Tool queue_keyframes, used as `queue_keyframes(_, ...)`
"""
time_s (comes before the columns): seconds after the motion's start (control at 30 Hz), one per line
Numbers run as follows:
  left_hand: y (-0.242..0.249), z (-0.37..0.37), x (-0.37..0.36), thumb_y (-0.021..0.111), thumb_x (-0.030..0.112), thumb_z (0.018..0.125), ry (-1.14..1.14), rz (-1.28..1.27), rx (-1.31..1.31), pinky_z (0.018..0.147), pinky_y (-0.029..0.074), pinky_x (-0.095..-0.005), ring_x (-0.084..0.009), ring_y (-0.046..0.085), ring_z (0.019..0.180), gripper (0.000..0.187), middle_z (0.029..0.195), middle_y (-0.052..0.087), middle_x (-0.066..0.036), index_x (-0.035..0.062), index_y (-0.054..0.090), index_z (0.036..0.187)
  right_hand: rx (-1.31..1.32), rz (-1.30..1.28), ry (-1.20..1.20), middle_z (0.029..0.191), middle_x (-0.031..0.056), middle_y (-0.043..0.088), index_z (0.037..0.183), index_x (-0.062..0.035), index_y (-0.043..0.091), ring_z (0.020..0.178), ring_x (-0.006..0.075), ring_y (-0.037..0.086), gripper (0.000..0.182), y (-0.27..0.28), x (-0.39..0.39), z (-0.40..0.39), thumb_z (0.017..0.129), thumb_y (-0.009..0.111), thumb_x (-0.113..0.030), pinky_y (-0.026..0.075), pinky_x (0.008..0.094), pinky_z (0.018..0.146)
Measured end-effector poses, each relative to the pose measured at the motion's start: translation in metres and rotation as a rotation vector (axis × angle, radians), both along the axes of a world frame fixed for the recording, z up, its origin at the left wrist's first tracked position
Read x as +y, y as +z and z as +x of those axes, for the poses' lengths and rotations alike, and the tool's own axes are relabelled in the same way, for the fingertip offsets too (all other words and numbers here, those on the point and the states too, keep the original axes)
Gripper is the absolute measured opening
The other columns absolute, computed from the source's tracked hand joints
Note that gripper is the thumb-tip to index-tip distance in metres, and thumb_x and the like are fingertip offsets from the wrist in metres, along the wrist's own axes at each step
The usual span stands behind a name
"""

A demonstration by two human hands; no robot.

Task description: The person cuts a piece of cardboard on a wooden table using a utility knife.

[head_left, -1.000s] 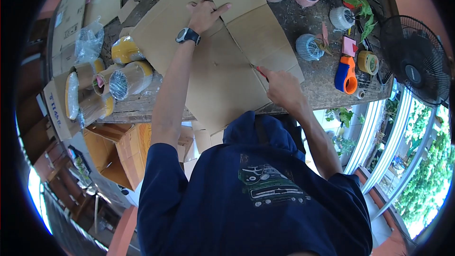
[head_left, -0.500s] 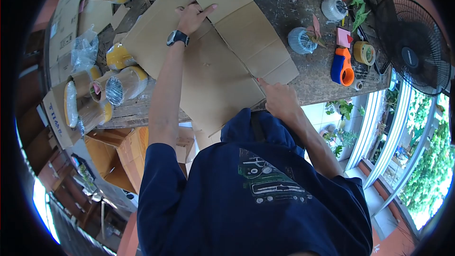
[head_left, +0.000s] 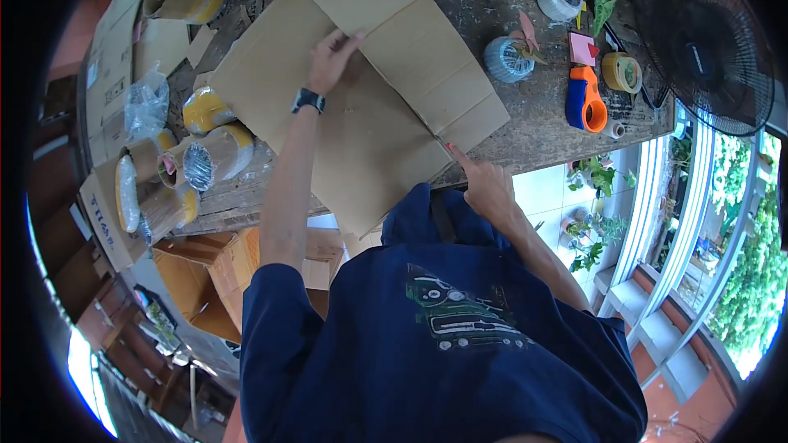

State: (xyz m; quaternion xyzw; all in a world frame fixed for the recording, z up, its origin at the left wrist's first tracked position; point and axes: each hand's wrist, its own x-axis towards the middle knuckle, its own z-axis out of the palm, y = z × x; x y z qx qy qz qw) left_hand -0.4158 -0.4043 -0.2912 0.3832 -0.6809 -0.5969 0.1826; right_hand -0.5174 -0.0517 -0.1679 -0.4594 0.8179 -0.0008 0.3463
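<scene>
A large sheet of brown cardboard lies unfolded on the wooden table, with a slit running down between its main panel and a creased flap panel. My left hand, wearing a dark wristwatch, is over the main panel, its fingers loosely bent and apart, tips by the flap's edge. Beside the slit's near end is my right hand. Its index finger stretches toward the cardboard and the others are curled; a tiny red spot shows at the fingertip, and whatever the hand holds is hidden.
An orange and blue tape dispenser sits right of the cardboard, near a roll of tape and a pot wrapped in plastic. A black fan stands at the right. Cardboard tubes lie left; an open box is below the table.
My left hand has drawn its spread fingers in and shifted slightly nearer me. My right hand has moved slightly toward me along the slit. The view has shifted a little.
</scene>
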Motion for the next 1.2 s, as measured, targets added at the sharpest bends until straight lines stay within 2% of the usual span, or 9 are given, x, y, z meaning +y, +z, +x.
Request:
queue_keyframes(0.2,-0.002,0.000,0.064,0.068,0.051,0.085,-0.149,-0.376,-0.092,0.113,0.010,-0.0484,-0.0302,0.052,0.126,0.075,0.125,0.064,-0.018,-0.0002,0.044,0.135,0.062,-0.140,-0.043,0.079,0.0226,0.064,0.146,-0.0251,0.045,0.072,0.0429,0.065,0.081,-0.016,0.016,0.010,0.072,0.056,0.004,0.052,0.0515,0.069)
queue_keyframes(0.3,0.003,-0.002,0.082,0.071,0.052,0.082,-0.087,-0.350,-0.001,0.112,0.011,-0.0496,-0.0290,0.056,0.118,0.075,0.120,0.065,-0.018,0.0000,0.048,0.130,0.059,-0.149,-0.042,0.078,0.0220,0.064,0.146,-0.0251,0.045,0.072,0.0422,0.065,0.080,-0.017,0.018,0.010,0.072,0.057,0.004,0.052,0.0510,0.068)
queue_keyframes(0.4,-0.014,-0.006,0.089,0.073,0.052,0.081,-0.080,0.178,0.061,0.112,0.012,-0.0517,-0.0286,0.060,0.110,0.072,0.112,0.068,-0.016,0.0005,0.048,0.125,0.050,-0.151,-0.041,0.078,0.0217,0.064,0.146,-0.0252,0.045,0.071,0.0417,0.065,0.079,-0.018,0.020,0.009,0.073,0.057,0.003,0.052,0.0508,0.067)
queue_keyframes(0.53,-0.007,-0.005,0.105,0.070,0.049,0.084,-0.113,-0.093,-0.320,0.112,0.013,-0.0534,-0.0304,0.063,0.101,0.066,0.102,0.069,-0.015,0.0007,0.047,0.122,0.043,-0.129,-0.018,0.083,0.0224,0.066,0.148,-0.0242,0.040,0.073,0.0408,0.067,0.078,-0.020,0.020,0.009,0.076,0.057,0.001,0.054,0.0499,0.069)
queue_keyframes(0.6,0.002,0.000,0.121,0.068,0.048,0.085,-0.136,-0.402,-0.285,0.112,0.014,-0.0528,-0.0322,0.063,0.098,0.064,0.098,0.069,-0.015,0.0002,0.047,0.122,0.045,-0.123,0.002,0.086,0.0229,0.067,0.150,-0.0237,0.038,0.074,0.0403,0.068,0.078,-0.019,0.021,0.008,0.078,0.057,-0.001,0.055,0.0495,0.069)
queue_keyframes(0.7,-0.011,0.013,0.128,0.066,0.051,0.086,-0.132,-0.597,-0.163,0.112,0.014,-0.0534,-0.0338,0.062,0.099,0.067,0.097,0.067,-0.016,-0.0008,0.045,0.122,0.059,-0.132,0.020,0.087,0.0234,0.067,0.150,-0.0238,0.037,0.073,0.0399,0.068,0.078,-0.019,0.023,0.007,0.078,0.058,-0.001,0.055,0.0494,0.068)
queue_keyframes(0.9,0.013,0.010,0.131,0.065,0.053,0.087,-0.184,-0.543,-0.244,0.108,0.016,-0.0577,-0.0369,0.061,0.103,0.065,0.107,0.065,-0.021,-0.0028,0.044,0.114,0.053,-0.133,0.031,0.090,0.0240,0.066,0.151,-0.0228,0.035,0.074,0.0401,0.068,0.078,-0.010,0.028,0.011,0.079,0.059,-0.003,0.055,0.0488,0.068)
queue_keyframes(1.0,0.016,-0.004,0.141,0.065,0.055,0.086,-0.005,-0.587,-0.335,0.100,0.022,-0.0524,-0.0362,0.058,0.094,0.064,0.097,0.063,-0.021,-0.0020,0.044,0.106,0.037,-0.108,0.035,0.090,0.0239,0.066,0.151,-0.0202,0.034,0.075,0.0404,0.068,0.077,0.002,0.023,0.015,0.080,0.059,-0.003,0.056,0.0485,0.068)
queue_keyframes(1.2,0.026,-0.018,0.151,0.058,0.050,0.093,0.133,-0.552,-0.358,0.101,0.020,-0.0590,-0.0413,0.061,0.098,0.055,0.100,0.065,-0.026,-0.0020,0.042,0.104,0.037,-0.065,0.029,0.087,0.0227,0.067,0.150,-0.0141,0.035,0.078,0.0403,0.069,0.076,0.005,0.006,0.027,0.080,0.059,-0.005,0.056,0.0486,0.070)
